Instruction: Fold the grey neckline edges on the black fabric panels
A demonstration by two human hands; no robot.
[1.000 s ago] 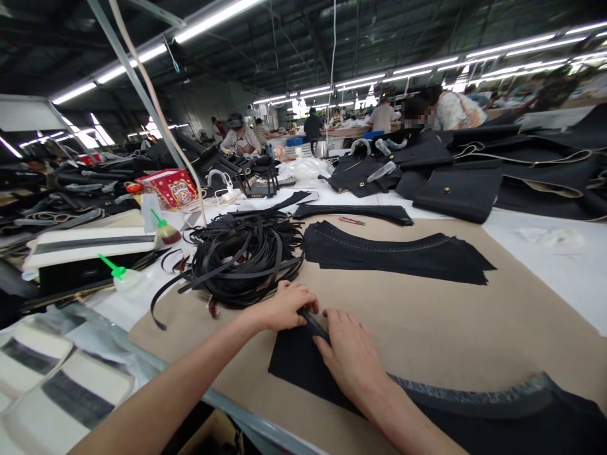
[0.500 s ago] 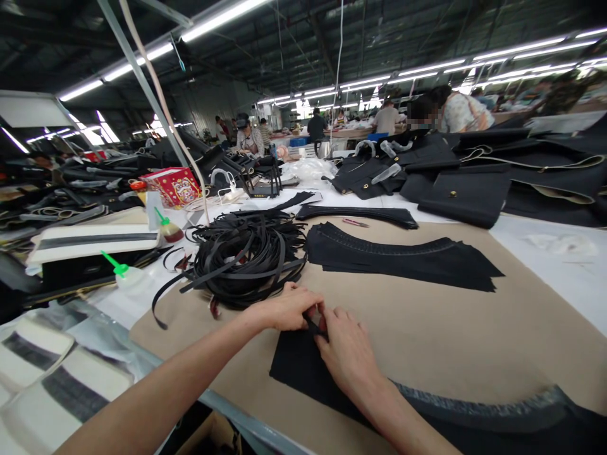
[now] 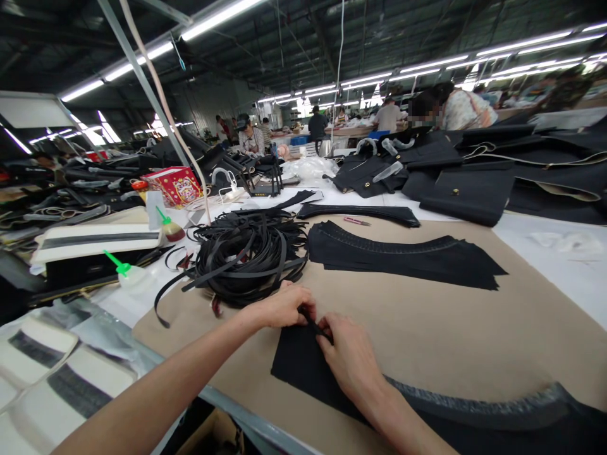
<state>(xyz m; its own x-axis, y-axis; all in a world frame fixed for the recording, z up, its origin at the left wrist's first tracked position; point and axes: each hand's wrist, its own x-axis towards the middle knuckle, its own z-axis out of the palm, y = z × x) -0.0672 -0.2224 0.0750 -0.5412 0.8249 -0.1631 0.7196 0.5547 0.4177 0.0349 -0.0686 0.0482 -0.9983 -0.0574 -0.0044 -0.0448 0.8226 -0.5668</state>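
My left hand (image 3: 287,305) and right hand (image 3: 349,347) both pinch the upper edge of a flat, curved black piece of sheet material (image 3: 301,360), which stretches from beneath them toward four o'clock on a smooth tan sheet (image 3: 450,335). A tangled coil of narrow black strips (image 3: 246,262) lies near ten o'clock; stacked curved black pieces (image 3: 398,259) sit at two.

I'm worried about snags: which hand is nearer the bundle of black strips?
Left. The left hand is close by the bundle of black strips, at its near right side; the right hand is farther right, at the black panel.
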